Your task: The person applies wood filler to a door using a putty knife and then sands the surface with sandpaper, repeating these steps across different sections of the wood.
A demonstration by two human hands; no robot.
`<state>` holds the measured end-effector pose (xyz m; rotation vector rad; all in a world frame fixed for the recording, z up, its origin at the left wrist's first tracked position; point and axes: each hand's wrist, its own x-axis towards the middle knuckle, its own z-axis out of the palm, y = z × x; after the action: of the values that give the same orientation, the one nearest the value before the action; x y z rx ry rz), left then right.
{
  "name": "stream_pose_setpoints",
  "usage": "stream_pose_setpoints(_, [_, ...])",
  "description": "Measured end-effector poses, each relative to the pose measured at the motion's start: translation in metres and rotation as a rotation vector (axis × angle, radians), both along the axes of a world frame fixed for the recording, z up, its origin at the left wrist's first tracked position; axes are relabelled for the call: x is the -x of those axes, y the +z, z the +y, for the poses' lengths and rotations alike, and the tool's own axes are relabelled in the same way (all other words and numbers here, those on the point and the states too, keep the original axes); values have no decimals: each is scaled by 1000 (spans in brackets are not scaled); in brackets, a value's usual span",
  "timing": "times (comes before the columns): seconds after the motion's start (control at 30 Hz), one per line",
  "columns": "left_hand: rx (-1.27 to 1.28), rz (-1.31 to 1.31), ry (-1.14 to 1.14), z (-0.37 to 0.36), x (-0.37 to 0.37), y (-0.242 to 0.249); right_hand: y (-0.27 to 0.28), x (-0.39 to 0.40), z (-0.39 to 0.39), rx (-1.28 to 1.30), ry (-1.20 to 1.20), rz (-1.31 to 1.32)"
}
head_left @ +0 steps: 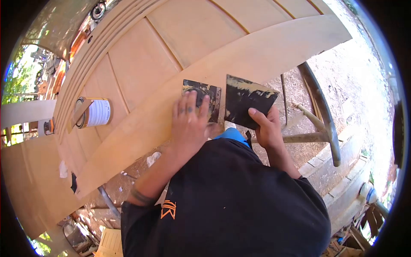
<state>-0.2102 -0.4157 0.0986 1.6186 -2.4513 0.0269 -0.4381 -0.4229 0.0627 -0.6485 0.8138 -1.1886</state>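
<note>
My left hand (190, 118), slightly blurred, lies over a dark square plate (215, 100) smeared with pale putty. Its fingers are stretched out across the plate's face, where a dark round shape partly shows; the plate's near side is hidden by the hand. To the right, a flat black putty spreader (246, 100) with pale filler along its top edge is pinched in my right hand (267, 124), thumb on the face. Beneath the left hand is a large wooden door panel (145, 77) with grooves and a curved light band.
An open can (98, 112) with a white label and a flat stick across it stands on the panel at left. Metal support legs (321, 111) rise at right over dusty ground. Boards (38, 184) lean at lower left, and concrete blocks (334, 184) line the lower right.
</note>
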Motion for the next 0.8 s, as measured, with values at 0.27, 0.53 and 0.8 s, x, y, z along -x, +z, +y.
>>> stream_pose_setpoints(0.27, [264, 720, 178, 26, -81, 65, 14, 16, 11, 31, -164, 161])
stream_pose_setpoints(0.53, [242, 804, 178, 84, -158, -1, 25, -47, 24, 179, 141, 443])
stream_pose_setpoints(0.8, [15, 96, 327, 134, -162, -1, 64, -82, 14, 224, 538, 654])
